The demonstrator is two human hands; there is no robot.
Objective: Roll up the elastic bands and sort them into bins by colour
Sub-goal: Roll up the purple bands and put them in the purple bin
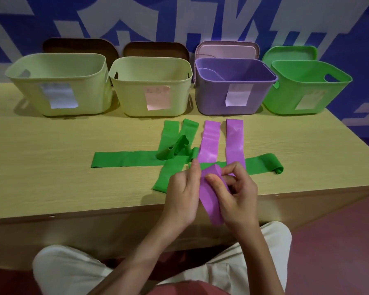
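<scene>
Purple band [210,194] first — it lies along the near part of the counter [51,167], its far end flat on the surface beside a second purple band [234,141], its near end hanging over the counter's front edge between my two hands. I judge the step in hand to be starting the roll: a fold of the strip is already turned over near its middle. My left hand [182,194] has its fingers curled against the band's left edge, thumb side pressing it. My right hand [237,192] pinches the folded part, the thumb [215,180] laid on top of the purple and the other fingers curled over it from the far side. So both hands are closed on this one band.

To do it well I would start from the loose near end rather than the middle, keep both edges lined up as each turn goes over, and hold steady tension — this stuff looks thin and springy, and a slack roll will likely uncoil. I would also lift it clear of the long green band [124,159] lying crosswise beneath it, so that nothing green gets caught in the turns.

Further out, more green bands [170,133] lie crossed on the counter, one of them curled up loosely [175,149]. Along the back stand four bins: two pale yellow-green ones [58,99] on the left, a purple bin [232,103] straight ahead and a green bin [303,99] at the right. The finished roll belongs in the purple one.
</scene>
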